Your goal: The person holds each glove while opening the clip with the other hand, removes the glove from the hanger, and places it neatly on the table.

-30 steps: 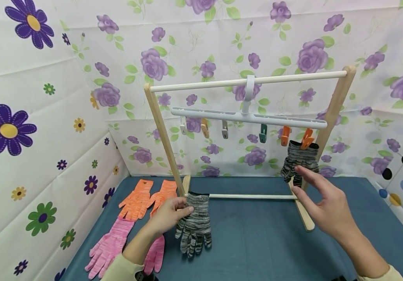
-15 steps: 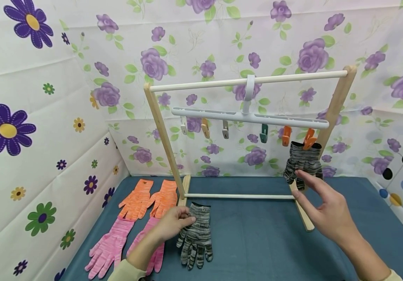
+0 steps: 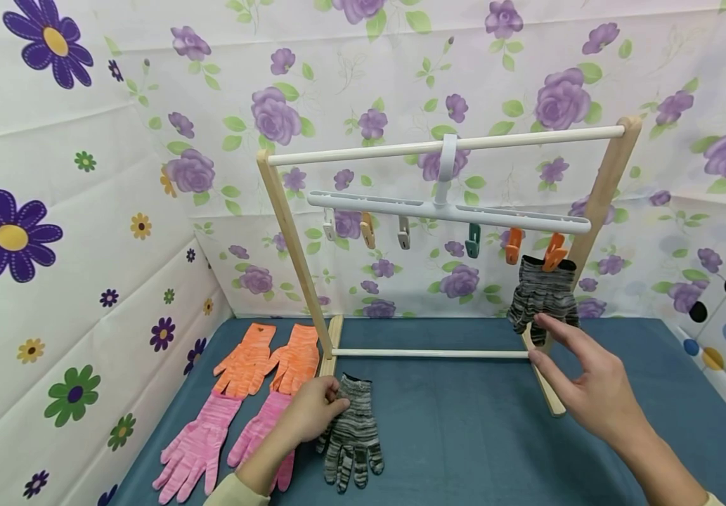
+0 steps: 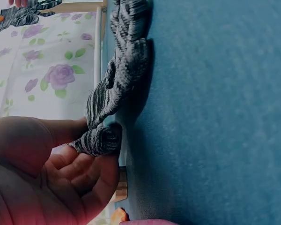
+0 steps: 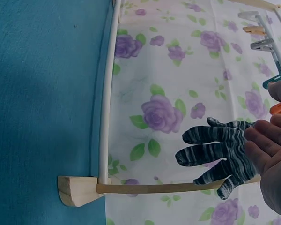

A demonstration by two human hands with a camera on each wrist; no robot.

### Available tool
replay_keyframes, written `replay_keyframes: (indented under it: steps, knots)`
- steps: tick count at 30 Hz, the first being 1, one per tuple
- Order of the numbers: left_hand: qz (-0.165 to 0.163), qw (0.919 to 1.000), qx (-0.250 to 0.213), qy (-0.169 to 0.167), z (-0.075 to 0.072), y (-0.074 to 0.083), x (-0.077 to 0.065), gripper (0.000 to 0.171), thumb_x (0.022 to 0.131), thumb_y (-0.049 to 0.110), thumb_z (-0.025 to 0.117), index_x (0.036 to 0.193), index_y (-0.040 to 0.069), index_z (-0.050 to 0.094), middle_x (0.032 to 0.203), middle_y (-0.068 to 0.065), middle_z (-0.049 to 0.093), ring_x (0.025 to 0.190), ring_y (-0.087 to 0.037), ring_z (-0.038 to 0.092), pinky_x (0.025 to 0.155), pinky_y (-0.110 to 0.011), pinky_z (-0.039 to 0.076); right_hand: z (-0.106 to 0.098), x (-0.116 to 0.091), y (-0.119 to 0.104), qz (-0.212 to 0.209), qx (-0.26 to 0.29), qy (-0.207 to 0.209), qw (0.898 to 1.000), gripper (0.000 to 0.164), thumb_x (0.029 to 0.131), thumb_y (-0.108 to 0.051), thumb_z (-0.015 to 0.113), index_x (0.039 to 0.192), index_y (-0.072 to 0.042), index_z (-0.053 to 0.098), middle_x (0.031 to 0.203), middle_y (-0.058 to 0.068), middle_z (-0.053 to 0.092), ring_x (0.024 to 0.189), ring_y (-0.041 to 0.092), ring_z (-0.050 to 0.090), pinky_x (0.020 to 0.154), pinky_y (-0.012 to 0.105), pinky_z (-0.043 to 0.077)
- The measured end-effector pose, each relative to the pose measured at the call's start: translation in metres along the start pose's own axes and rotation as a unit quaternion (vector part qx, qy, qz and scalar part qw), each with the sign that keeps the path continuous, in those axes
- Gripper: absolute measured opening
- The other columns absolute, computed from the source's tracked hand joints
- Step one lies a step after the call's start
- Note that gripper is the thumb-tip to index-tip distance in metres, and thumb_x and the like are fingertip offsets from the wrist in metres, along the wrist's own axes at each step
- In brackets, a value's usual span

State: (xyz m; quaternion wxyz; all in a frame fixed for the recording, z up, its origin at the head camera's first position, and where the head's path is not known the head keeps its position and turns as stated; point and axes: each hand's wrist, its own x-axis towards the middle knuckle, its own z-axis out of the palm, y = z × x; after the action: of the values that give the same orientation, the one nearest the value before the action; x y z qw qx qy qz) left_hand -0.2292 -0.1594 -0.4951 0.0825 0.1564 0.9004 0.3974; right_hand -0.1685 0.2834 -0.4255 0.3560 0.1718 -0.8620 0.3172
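My left hand (image 3: 310, 411) pinches the side of a black-and-grey striped knit glove (image 3: 356, 437) between thumb and fingers, near its cuff. The glove lies low over the blue cloth, cuff away from me; the left wrist view shows it edge-on and bunched (image 4: 124, 65). A matching striped glove (image 3: 542, 294) hangs by its cuff from an orange clip (image 3: 554, 251) at the right end of a pale grey clip hanger (image 3: 394, 206). In front of that hanging glove my right hand (image 3: 590, 385) is held up, fingers extended and thumb apart, holding nothing. Whether its fingertips touch the glove I cannot tell.
Two orange gloves (image 3: 245, 362) and two pink gloves (image 3: 195, 446) lie on the blue cloth (image 3: 464, 429) at left. The hanger hooks over the top bar (image 3: 527, 140) of a wooden rack. Several other clips, including a green clip (image 3: 473, 241), hang bare. Flowered sheets wall the area.
My left hand has drawn the striped glove slightly down and toward me, away from the rack's lower bar. The right hand has barely moved; the hanging glove has swayed a little.
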Motion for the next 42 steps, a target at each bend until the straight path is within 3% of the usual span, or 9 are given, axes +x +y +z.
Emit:
replay_keyframes:
  steps: [10, 17, 30, 42]
  knots:
    - [-0.010, 0.9922, 0.115, 0.045, 0.008, 0.000, -0.002, 0.023, 0.095, 0.016, 0.082, 0.107, 0.003, 0.068, 0.077, 0.003, 0.058, 0.064, -0.012, 0.053, 0.058, -0.031, 0.045, -0.002, -0.006, 0.005, 0.001, -0.008, 0.003, 1.000, 0.068, 0.088, -0.003, 0.086, 0.151, -0.010, 0.061, 0.144, 0.009, 0.065, 0.131, -0.011, 0.046, 0.102, 0.002, 0.031]
    - [-0.020, 0.9860, 0.154, 0.062, 0.011, 0.001, -0.003, 0.025, 0.091, 0.018, 0.086, 0.096, 0.009, 0.064, 0.067, 0.004, 0.054, 0.056, -0.011, 0.049, 0.050, -0.029, 0.039, -0.006, -0.013, 0.010, 0.002, -0.022, 0.009, 1.000, 0.070, 0.084, 0.000, 0.089, 0.148, -0.009, 0.062, 0.139, 0.011, 0.068, 0.126, -0.014, 0.046, 0.101, 0.001, 0.030]
    - [-0.027, 0.9801, 0.182, 0.073, 0.014, 0.000, -0.002, 0.031, 0.086, 0.022, 0.091, 0.092, 0.013, 0.062, 0.067, 0.005, 0.053, 0.056, -0.011, 0.050, 0.049, -0.031, 0.040, -0.015, -0.026, 0.028, 0.020, -0.036, 0.019, 0.999, 0.067, 0.084, -0.003, 0.090, 0.145, -0.009, 0.065, 0.135, 0.011, 0.069, 0.122, -0.013, 0.048, 0.099, -0.001, 0.028]
    - [-0.045, 0.9787, 0.175, 0.097, 0.012, 0.004, -0.002, 0.050, 0.083, 0.027, 0.094, 0.116, 0.008, 0.061, 0.068, 0.003, 0.051, 0.052, -0.015, 0.048, 0.045, -0.034, 0.038, -0.027, -0.029, 0.031, 0.035, -0.040, 0.027, 0.998, 0.064, 0.088, -0.006, 0.088, 0.147, -0.011, 0.064, 0.133, 0.015, 0.069, 0.123, -0.021, 0.043, 0.098, -0.001, 0.029]
